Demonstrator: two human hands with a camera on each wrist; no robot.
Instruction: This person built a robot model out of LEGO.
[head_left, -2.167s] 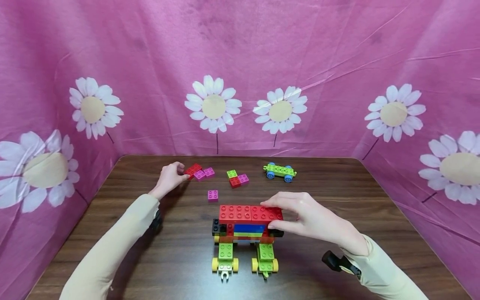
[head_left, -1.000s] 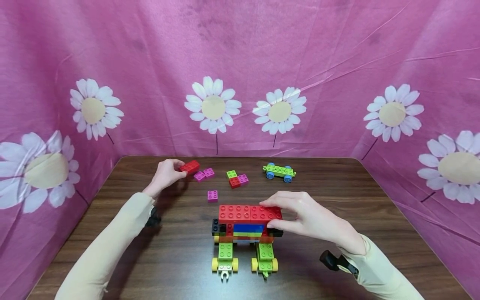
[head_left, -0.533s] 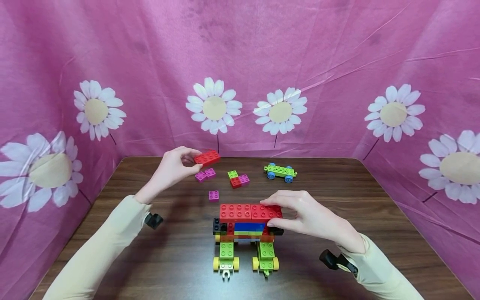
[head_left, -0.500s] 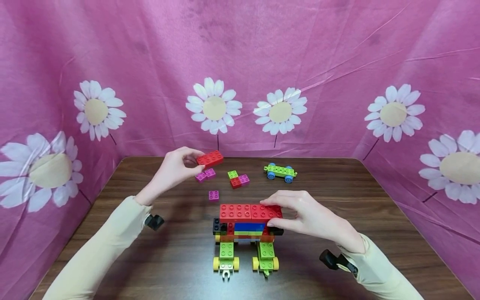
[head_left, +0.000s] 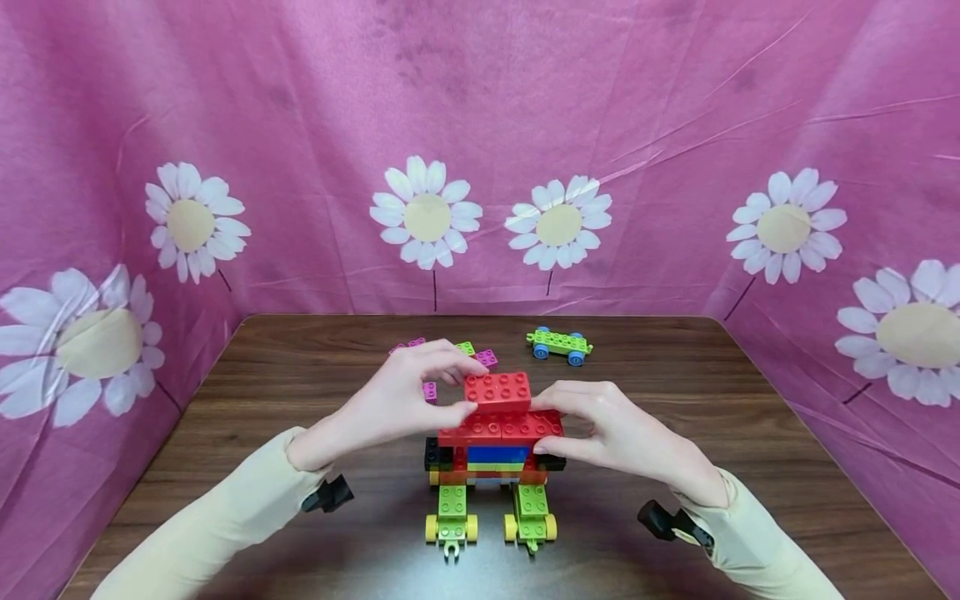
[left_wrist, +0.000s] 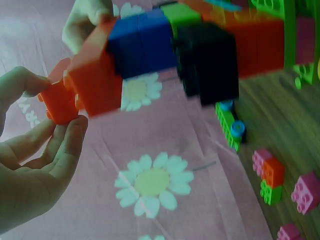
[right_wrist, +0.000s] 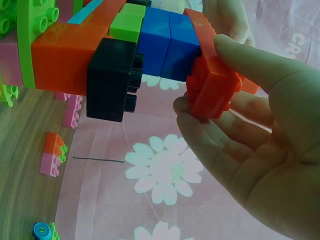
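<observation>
My left hand (head_left: 397, 396) pinches a red brick (head_left: 497, 393) by its left end, thumb in front and fingers behind. This brick sits over the seam of two red bricks on top of a built block figure (head_left: 498, 458); I cannot tell whether it is pressed down fully. My right hand (head_left: 615, 429) grips the right end of the figure's top layer. In the right wrist view, thumb and fingers hold that red top brick (right_wrist: 212, 87). The figure has blue bricks (left_wrist: 140, 45), black end bricks (left_wrist: 207, 62) and green wheeled bases (head_left: 532, 504) with yellow wheels.
Behind the figure stands a green wheeled base with blue wheels (head_left: 558, 342). Several small pink, red and green bricks lie at the back, partly hidden by my left hand; one is a pink brick (head_left: 487, 357). A flowered pink cloth (head_left: 480, 275) rises behind the wooden table (head_left: 645, 358).
My left hand picked up the red brick from the table's back left and carried it right and nearer, onto the figure's top. The right hand has stayed on the figure.
</observation>
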